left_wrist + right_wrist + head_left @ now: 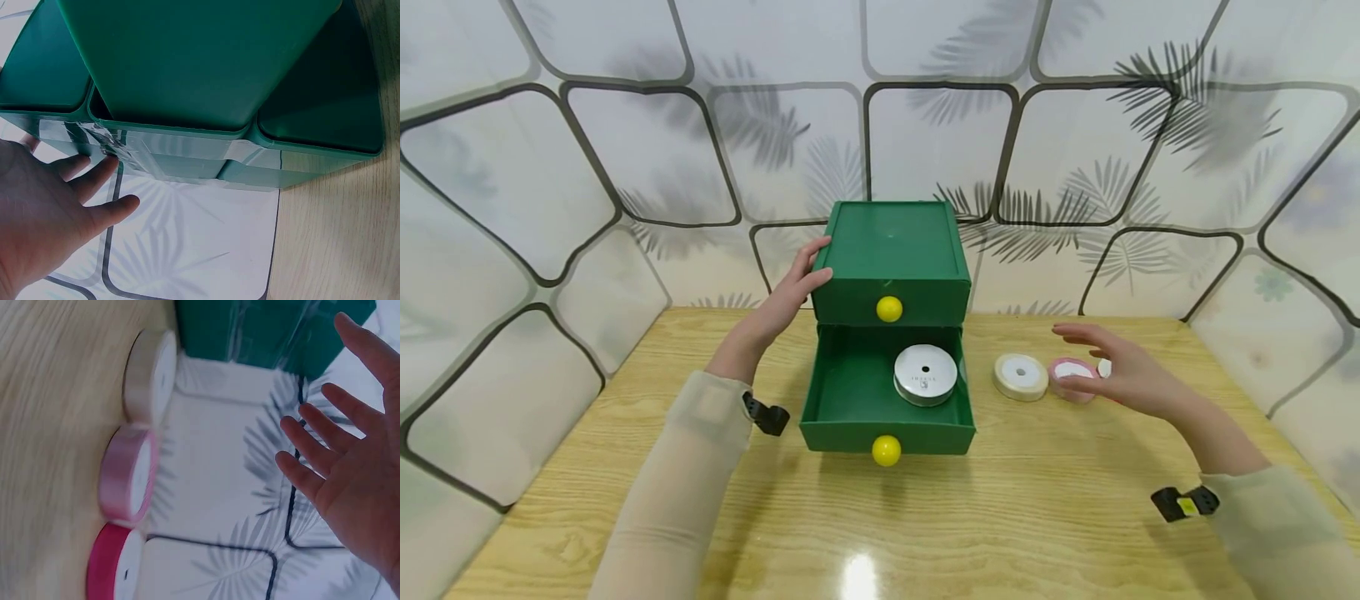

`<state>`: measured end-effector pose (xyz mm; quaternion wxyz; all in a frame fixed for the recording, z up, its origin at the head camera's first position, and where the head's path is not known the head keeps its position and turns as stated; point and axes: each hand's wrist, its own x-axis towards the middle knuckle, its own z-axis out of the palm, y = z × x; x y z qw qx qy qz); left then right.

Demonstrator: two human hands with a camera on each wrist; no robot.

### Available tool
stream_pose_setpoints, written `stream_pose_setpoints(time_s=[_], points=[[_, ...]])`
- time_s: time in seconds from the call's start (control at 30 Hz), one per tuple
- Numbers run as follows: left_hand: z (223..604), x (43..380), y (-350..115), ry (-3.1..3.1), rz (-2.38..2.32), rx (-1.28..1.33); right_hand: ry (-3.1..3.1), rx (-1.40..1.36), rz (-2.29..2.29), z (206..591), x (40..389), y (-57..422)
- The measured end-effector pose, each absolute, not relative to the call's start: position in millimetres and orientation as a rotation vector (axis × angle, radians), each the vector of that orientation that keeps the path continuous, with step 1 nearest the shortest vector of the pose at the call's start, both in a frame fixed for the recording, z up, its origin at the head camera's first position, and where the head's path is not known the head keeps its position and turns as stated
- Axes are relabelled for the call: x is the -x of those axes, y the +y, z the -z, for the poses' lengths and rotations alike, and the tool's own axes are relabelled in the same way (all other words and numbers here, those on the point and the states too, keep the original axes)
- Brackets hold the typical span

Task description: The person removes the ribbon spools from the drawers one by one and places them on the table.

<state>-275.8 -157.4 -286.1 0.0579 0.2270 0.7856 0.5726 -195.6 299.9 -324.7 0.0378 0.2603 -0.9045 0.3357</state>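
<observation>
My left hand (pixel 782 304) rests on the left side of a green two-drawer box (pixel 891 242), fingers at its upper edge. Its lower drawer (pixel 850 392) is pulled out and holds a white ribbon spool (pixel 925 371) in the right half; the top drawer is closed. Above the spools on the table, my right hand (pixel 1131 375) hovers with fingers spread and nothing in its grasp. Beneath and beside it are a cream ribbon spool (pixel 1021 377), a pink ribbon spool (pixel 125 475) and a deep-pink ribbon spool (pixel 109 565), the last mostly hidden by the hand in the head view.
Yellow round knobs (pixel 886 451) stick out from both drawer fronts. The box stands on a wooden table (pixel 880 525), close to a patterned wall covering (pixel 940 142). Clear tape (pixel 187 147) runs along the side of the box.
</observation>
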Motion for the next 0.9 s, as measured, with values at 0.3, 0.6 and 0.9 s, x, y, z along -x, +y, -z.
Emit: stream_pose_setpoints(time_s=[0.3, 0.6, 0.9], points=[[287, 276, -157, 2.374, -1.749, -0.699, -2.747, -1.001, -0.952, 309, 193, 257], [287, 277, -157, 2.364, -1.760, -0.706, -2.758, -1.170, -0.901, 297, 198, 213], [288, 277, -157, 2.368, -1.758, -0.709, -2.767, -1.316, -0.892, 296, 208, 179]])
